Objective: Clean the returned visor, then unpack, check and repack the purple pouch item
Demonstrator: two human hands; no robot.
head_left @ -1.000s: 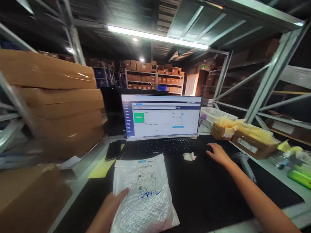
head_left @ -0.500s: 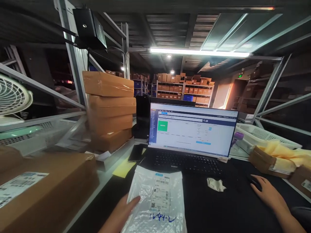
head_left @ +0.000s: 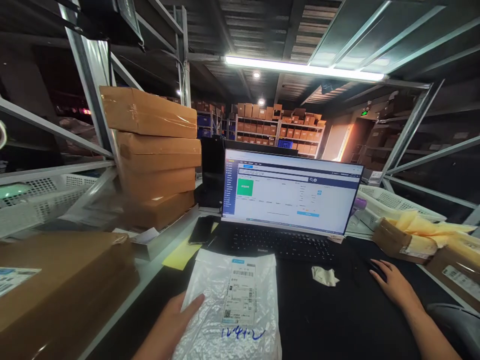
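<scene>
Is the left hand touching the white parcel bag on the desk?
Touching. The head view shows the left hand lying flat on the white parcel bag, its fingers pressed on the plastic beside the label.

Both hands, the left hand [head_left: 176, 320] and the right hand [head_left: 393, 285], are bare, forearms unsleeved.

Hands: two, the left hand [head_left: 170, 325] and the right hand [head_left: 393, 286]
White mailer bags: one [head_left: 232, 305]
Monitors: one [head_left: 288, 192]
Keyboards: one [head_left: 279, 243]
Stacked brown cartons: four [head_left: 157, 167]
Phones: one [head_left: 201, 230]
Crumpled paper scraps: one [head_left: 324, 276]
</scene>
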